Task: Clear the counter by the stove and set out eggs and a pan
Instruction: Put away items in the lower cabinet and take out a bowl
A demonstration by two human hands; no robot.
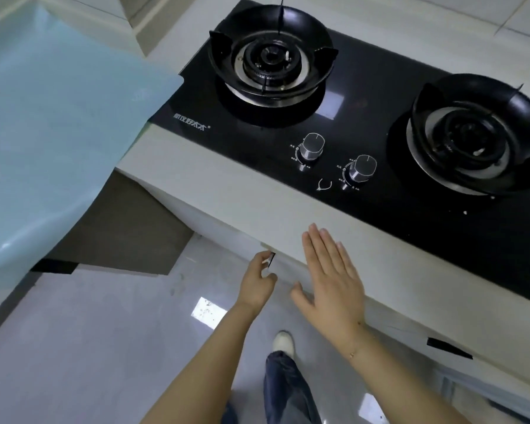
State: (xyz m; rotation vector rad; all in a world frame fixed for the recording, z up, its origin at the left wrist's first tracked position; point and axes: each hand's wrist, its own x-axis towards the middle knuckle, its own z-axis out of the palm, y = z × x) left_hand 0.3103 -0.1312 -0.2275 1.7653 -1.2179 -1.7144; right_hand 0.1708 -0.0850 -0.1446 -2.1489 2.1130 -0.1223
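Right hand (pixel 331 276) is flat and spread, fingers straight and close together, palm down, hovering over the front edge of the pale counter (pixel 248 194) and holding nothing. A thin bracelet (pixel 353 354) sits on that wrist. Left hand (pixel 257 281) is lower and just to the left of the right one, down below the counter lip, fingers curled in at a small dark cabinet handle (pixel 271 260) on the white cabinet front (pixel 227 231); it looks like a pinch on that handle, though the blur there makes the contact hard to confirm.

Beyond the right hand's fingertips lies the black glass gas stove (pixel 364 123), set into the counter. Two silver control knobs (pixel 311 145) stand nearest the fingertips, side by side. The left burner (pixel 270 56) is far ahead of the left hand, the right burner (pixel 471 142) ahead and off to the right of the right hand; both have black pan supports with nothing on them.

Well off to the left of the left hand, a pale blue sheet (pixel 58 133) drapes over the counter beside the stove and hangs down past its edge. No eggs or pan show anywhere in view.

Below the hands: grey glossy floor (pixel 104 332), a blue-jeaned leg (pixel 283 387) and a white shoe (pixel 283 342).
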